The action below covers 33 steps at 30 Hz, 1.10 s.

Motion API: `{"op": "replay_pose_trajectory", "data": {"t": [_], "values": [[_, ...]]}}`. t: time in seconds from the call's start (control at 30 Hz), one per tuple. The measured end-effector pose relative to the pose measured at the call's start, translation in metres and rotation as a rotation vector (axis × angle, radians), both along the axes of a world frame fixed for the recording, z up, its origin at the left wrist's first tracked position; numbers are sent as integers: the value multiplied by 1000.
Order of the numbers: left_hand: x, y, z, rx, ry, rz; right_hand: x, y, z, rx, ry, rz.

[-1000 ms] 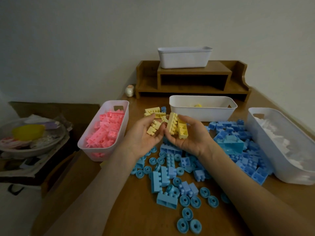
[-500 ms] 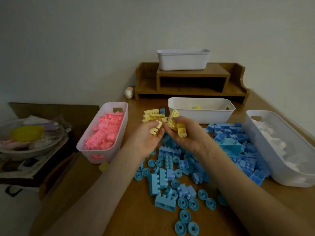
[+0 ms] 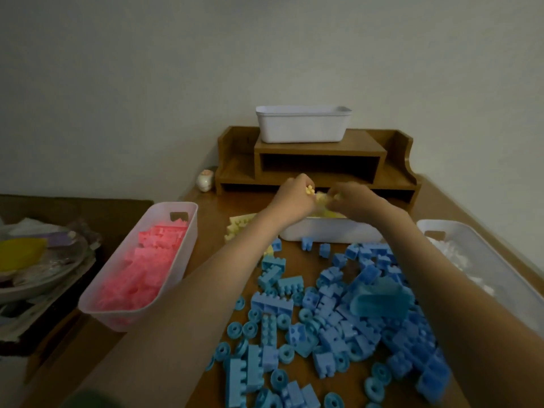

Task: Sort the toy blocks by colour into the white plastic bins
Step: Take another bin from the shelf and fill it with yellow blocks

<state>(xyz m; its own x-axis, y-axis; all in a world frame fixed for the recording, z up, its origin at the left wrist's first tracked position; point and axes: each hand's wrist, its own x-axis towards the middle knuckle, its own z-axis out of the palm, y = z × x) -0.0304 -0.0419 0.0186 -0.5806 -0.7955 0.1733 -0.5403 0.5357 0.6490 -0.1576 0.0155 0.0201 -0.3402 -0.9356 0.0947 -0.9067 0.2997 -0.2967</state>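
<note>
Now the left hand (image 3: 294,197) and the right hand (image 3: 354,200) pinch yellow blocks (image 3: 322,199) with curled fingers just over the middle bin (image 3: 329,232), and letting go too near its edge could spill some onto the blue blocks (image 3: 338,307).

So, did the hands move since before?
Yes. The left hand and right hand, holding yellow blocks, went forward from over the blue blocks to above the middle white bin.
</note>
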Motion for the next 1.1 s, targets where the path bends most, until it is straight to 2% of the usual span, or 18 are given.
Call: {"op": "replay_pose_trajectory", "data": {"t": [0.03,0.1,0.17,0.23,0.33,0.43,0.6,0.63,0.73,0.87,1.0,1.1], "values": [[-5,-4,-4,0,-94,-45,0,2,-4,87,-12,6],[-14,-6,-13,31,-304,-126,-2,4,-10,68,-112,-29],[-18,-4,-18,32,-414,-153,-2,7,-13,63,-31,16],[-21,-3,-21,15,-395,-142,-2,7,-14,87,12,24],[-17,1,-19,-59,-380,-113,-2,5,-12,-26,-79,-42],[-3,9,-12,-148,-356,-54,1,10,-9,-89,3,-89],[46,38,0,-226,-188,20,8,19,-5,-241,34,-124],[60,45,2,-230,-188,33,13,22,-3,-270,-8,-123],[109,68,7,-179,-254,44,37,31,-1,-257,-19,32],[182,100,4,-40,-356,57,89,50,-3,-84,42,414],[227,122,-10,-48,-493,111,142,57,-12,134,83,669],[251,140,-19,-130,-522,130,176,62,-21,153,55,753]]}}
